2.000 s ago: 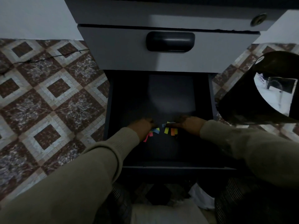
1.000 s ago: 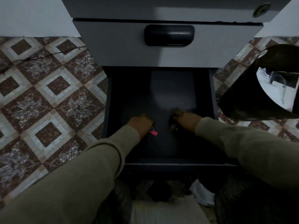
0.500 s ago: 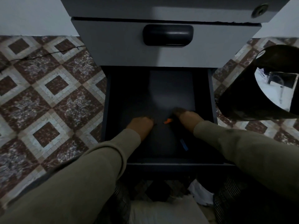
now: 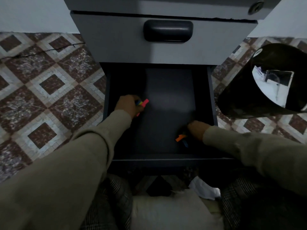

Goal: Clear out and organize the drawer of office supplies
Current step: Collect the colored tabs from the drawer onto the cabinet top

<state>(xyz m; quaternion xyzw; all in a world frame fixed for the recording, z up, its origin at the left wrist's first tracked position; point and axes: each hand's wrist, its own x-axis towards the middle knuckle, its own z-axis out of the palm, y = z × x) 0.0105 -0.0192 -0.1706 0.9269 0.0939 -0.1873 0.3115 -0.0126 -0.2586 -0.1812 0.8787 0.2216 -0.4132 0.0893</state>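
Open dark drawer (image 4: 159, 90). Black bin (image 4: 264, 90) on the floor, right. Left hand (image 4: 128, 105), fingers curled around pink, yellow and blue paper tabs (image 4: 143, 103), drawer's left side. Right hand (image 4: 196, 128), apparently pinching orange tab (image 4: 180, 138); blue tab (image 4: 185, 143) just beside, near front right corner.

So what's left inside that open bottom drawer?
Inside the drawer, the left hand grips pink and yellow paper tabs; the right hand reaches orange and blue tabs. Anything beneath the hands is hidden.
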